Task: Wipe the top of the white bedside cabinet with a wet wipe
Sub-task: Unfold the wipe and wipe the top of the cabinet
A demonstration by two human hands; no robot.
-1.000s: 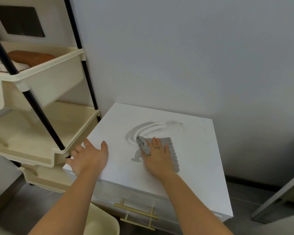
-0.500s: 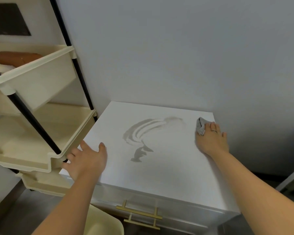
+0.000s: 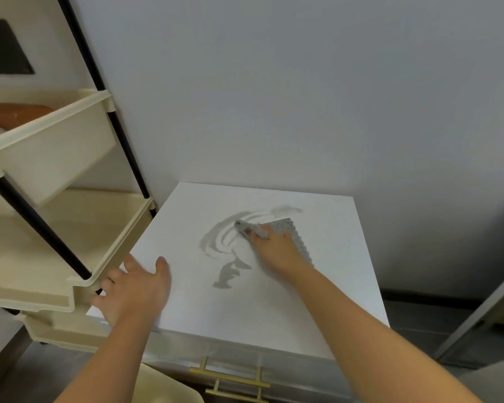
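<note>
Head camera: my right hand (image 3: 277, 250) lies palm down on the grey wipe (image 3: 291, 228), which is spread on the far half of the white cabinet (image 3: 245, 309) top. My right fingers (image 3: 286, 235) are stretched out and press the wipe flat, not curled round it. One fold of the wipe is bunched over my fingertips. The rest shows beyond them and to their right, its scalloped edge running down towards my wrist. Just left of these fingertips curve wet streaks (image 3: 218, 237), grey arcs on the top. A smaller damp patch (image 3: 227, 274) lies nearer to me, left of that wrist.

My left hand (image 3: 134, 289) is at the top's near left corner, well apart from the wipe. Its fingers (image 3: 130, 264) are loose and spread, grasping nothing; I cannot tell whether the palm touches the top. Just left of these fingers stands a cream rack (image 3: 70, 216) with black poles, one tray corner close to my knuckles. A brown thing (image 3: 12, 113) lies in its upper tray. Between my forearms, on the cabinet's front, are gold handles (image 3: 230, 376). A grey wall (image 3: 303, 97) rises beyond my right fingertips.
</note>
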